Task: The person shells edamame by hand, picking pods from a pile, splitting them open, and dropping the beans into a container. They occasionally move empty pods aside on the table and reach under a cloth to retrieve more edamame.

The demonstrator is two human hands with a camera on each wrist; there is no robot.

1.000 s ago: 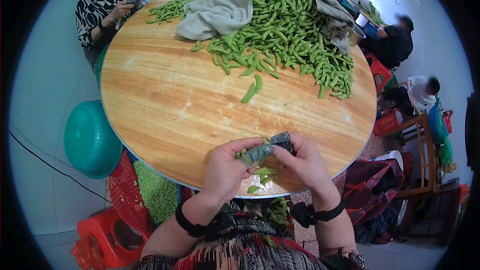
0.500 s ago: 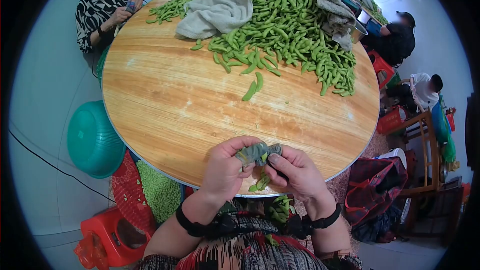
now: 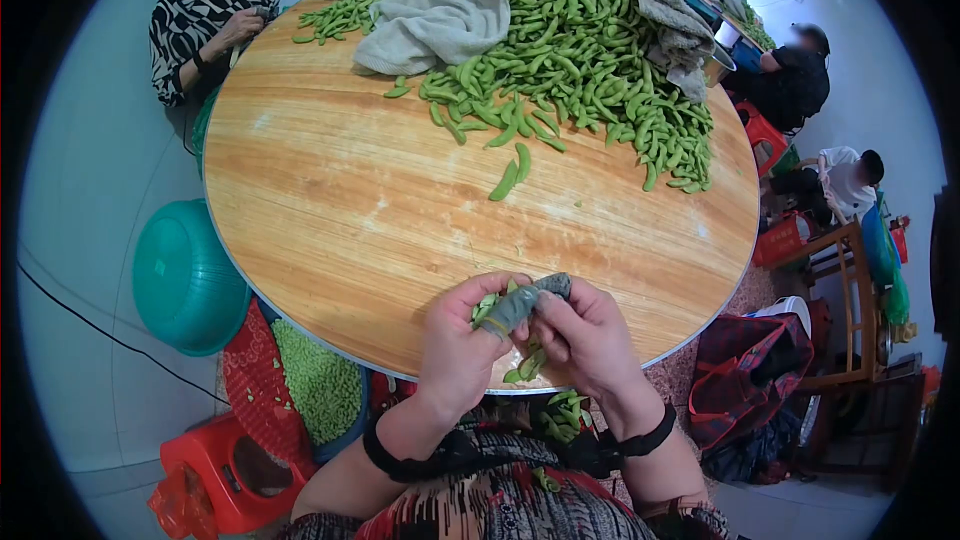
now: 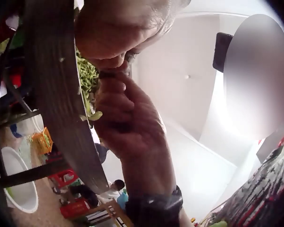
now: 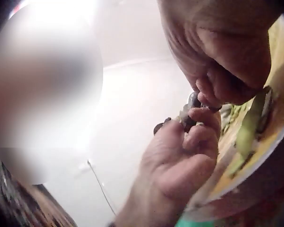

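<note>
On the far left, a big green bowl (image 3: 190,278) shows its round side, and a red stool (image 3: 225,470) is below it with a red plastic bag (image 3: 183,505). Next comes a blue tub (image 3: 362,418) full of little green beans (image 3: 315,380), with a red cloth (image 3: 262,390) lying beside them. A person in a black and white top (image 3: 222,2) sits at the round wooden desk (image 3: 330,180).

The left hand (image 3: 455,345) is curled round some green bean pods (image 3: 484,310). A gray-green finger cover (image 3: 512,308) is there too, with a yellow band. The right hand (image 3: 597,345) is curled in and pinches at those same pods – its fingertips hide most of that spot. The pods are over the near edge of the desk, and opened pods (image 3: 525,368) are just under the hands.

Farther back, a big heap of pods (image 3: 580,50) lies between two gray cloths (image 3: 440,22) (image 3: 668,25). A metal pot (image 3: 718,66) is just beside the heap. On the right, a red checked bag (image 3: 735,365) stands open with something dark inside – I can't tell what. A white bucket (image 3: 793,310) is behind it.
</note>
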